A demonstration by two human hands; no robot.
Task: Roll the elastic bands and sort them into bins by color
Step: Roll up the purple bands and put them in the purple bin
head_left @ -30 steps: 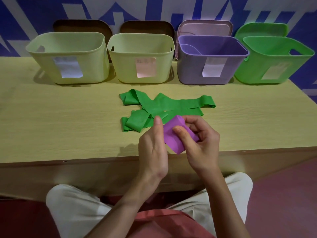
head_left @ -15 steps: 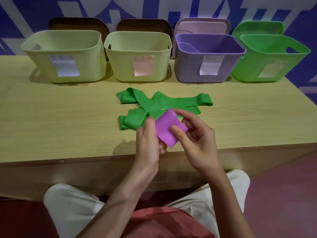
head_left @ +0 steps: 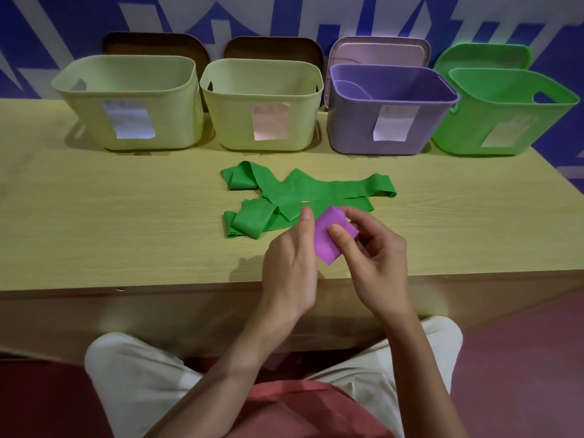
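**Purple band held in both hands over the table's near edge**

Purple band [head_left: 331, 240], folded or rolled into a compact flat packet, sits between the person's two hands, lifted just above the near part of the table [head_left: 126, 222]. The left hand [head_left: 292, 263] grips its left side, thumb raised along the packet's edge and the fingers curled out of sight behind it. The right hand [head_left: 376, 257] pinches the right side, thumb pressed on the packet's front face and the index finger curved over its top corner; the remaining fingers are loosely curled behind.

Just beyond the hands lies the green band [head_left: 303, 196], unrolled, spread flat in overlapping loops and folds on the tabletop. Its nearest strip passes behind the purple packet and the left thumb.

Along the far edge of the table stand four bins in a row, each with a paper label on its front wall. From left to right: a pale yellow-green bin [head_left: 94, 121], a second pale yellow-green bin [head_left: 227, 121], the purple bin [head_left: 350, 128] and the green bin [head_left: 458, 131]. A lid leans upright behind each one, against a blue and white patterned wall [head_left: 284, 14]. Something curved lies inside the purple bin, too unclear to identify.

The person's knees, in light trousers, show below the table.
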